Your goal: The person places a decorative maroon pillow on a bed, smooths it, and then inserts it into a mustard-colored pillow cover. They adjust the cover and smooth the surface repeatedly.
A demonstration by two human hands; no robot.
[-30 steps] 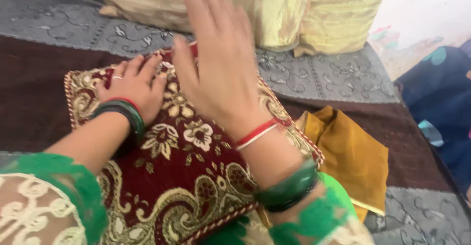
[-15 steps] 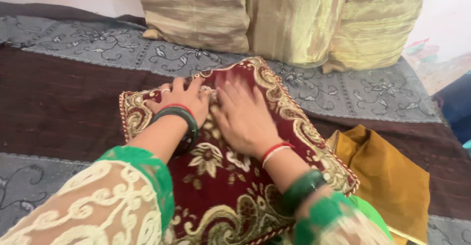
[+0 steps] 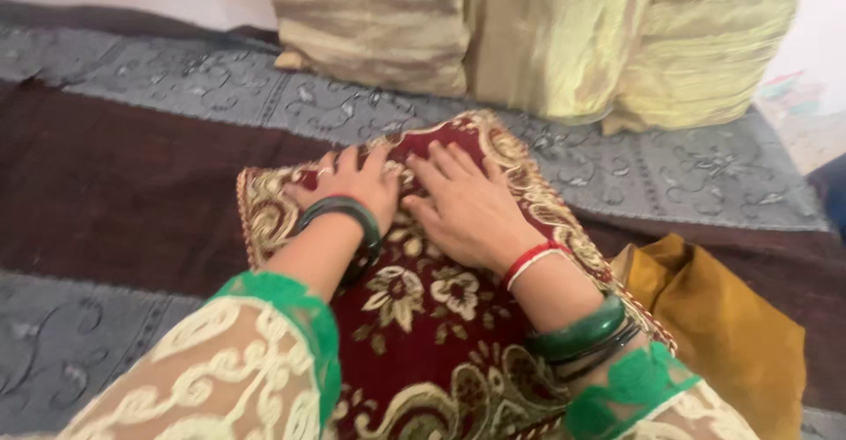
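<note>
The maroon cushion with gold floral embroidery (image 3: 423,317) lies in the lower centre of the frame on a brown and grey patterned bedspread (image 3: 132,184). Pressing it flat likely goes best with even weight from both palms, working outward toward the corded edges. The left hand (image 3: 357,184) and right hand (image 3: 467,207) rest side by side on its upper half, fingers spread flat, gripping nothing. A mustard cloth (image 3: 723,325) lies at lower right; gold pillows (image 3: 538,35) stand along the top.

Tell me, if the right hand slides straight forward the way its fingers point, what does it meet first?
The right hand lies flat on the red and gold cushion. It would probably cross the cushion's far edge first, then the grey patterned cover, then the gold pillows; depth is unclear.
</note>
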